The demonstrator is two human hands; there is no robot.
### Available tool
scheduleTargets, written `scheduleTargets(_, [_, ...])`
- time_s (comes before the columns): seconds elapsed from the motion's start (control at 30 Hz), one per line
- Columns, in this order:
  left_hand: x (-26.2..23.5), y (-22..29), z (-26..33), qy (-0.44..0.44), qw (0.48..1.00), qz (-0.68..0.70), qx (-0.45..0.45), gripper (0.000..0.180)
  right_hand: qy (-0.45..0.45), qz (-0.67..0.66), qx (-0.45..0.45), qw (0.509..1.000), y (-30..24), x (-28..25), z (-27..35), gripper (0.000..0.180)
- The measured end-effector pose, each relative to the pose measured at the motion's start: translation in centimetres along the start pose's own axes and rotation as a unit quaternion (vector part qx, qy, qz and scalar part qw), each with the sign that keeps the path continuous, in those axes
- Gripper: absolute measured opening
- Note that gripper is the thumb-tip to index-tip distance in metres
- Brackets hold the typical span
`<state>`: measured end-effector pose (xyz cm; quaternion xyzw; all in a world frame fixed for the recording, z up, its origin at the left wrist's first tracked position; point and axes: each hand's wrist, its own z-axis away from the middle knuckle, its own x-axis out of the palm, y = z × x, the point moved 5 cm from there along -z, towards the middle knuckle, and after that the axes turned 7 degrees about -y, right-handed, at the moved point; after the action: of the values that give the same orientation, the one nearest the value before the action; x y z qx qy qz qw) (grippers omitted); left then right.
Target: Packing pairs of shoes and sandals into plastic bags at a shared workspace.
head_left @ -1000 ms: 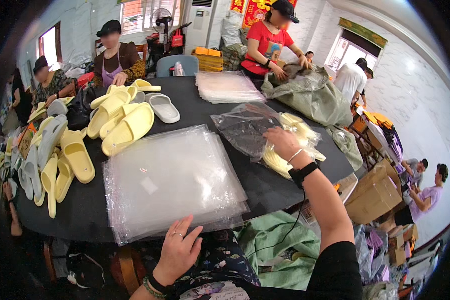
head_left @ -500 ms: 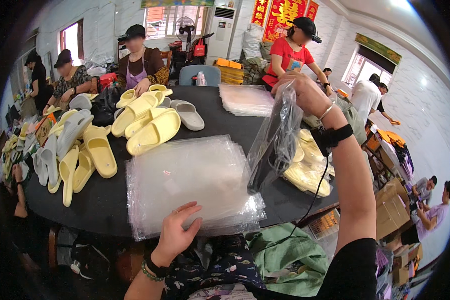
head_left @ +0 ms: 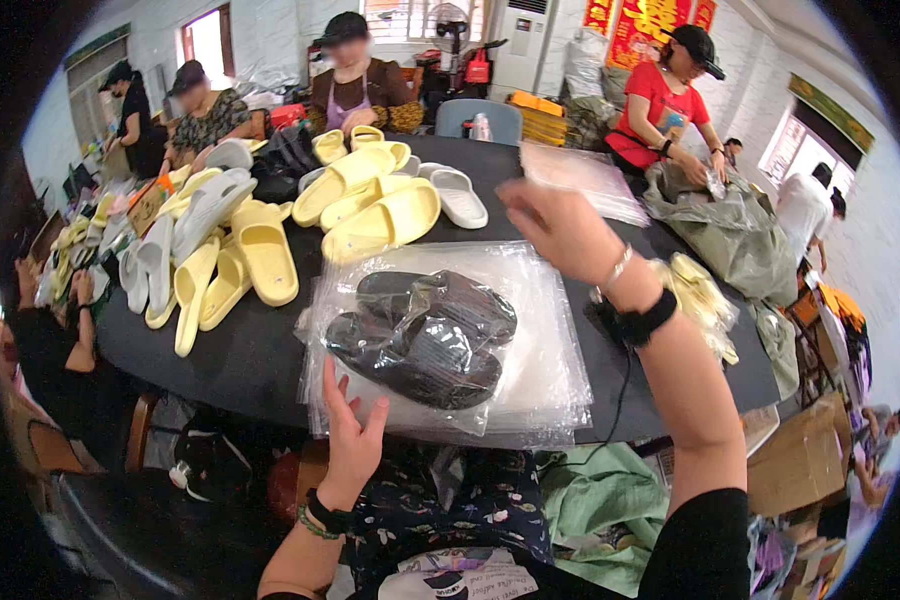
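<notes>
A pair of black slippers (head_left: 420, 340) in a clear plastic bag lies flat on a stack of clear plastic bags (head_left: 550, 390) at the near middle of the table. My left hand (head_left: 355, 430) is at the lower left of this stack, fingers spread, with its fingertips by the bagged pair's edge. Raised above the stack's upper right side is my right hand (head_left: 565, 230), its fingers loosely bent and nothing visible in them. Yellow slippers (head_left: 385, 220) and grey slippers (head_left: 458, 195) lie loose beyond the stack.
More slippers (head_left: 210, 220) are heaped at the left. A second bag stack (head_left: 585, 183) lies at the far right, and bagged yellow slippers (head_left: 700, 300) sit at the right edge. A person in red (head_left: 665, 110) handles a green sack (head_left: 715, 220). Other people sit across the table.
My right hand has put the bagged black slippers down on the bag stack, let go and moved left. My left hand stays at the stack's near edge. The view has shifted left.
</notes>
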<state>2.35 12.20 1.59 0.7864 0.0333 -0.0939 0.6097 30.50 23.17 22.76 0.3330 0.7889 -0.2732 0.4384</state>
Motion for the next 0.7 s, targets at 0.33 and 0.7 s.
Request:
scheduleTargets(0.33, [-8.4, 2.4, -5.3, 0.081, 0.933, -0.32, 0.146, 0.046, -0.218, -0.377, 0.423, 0.795, 5.0, 12.9, 15.7, 0.054])
scheduleTargets(0.7, [-12.5, -5.8, -18.4, 0.08, 0.956, -0.27, -0.076, 0.054, -0.11, -0.492, 0.451, 0.737, 5.4, 17.2, 13.7, 0.075])
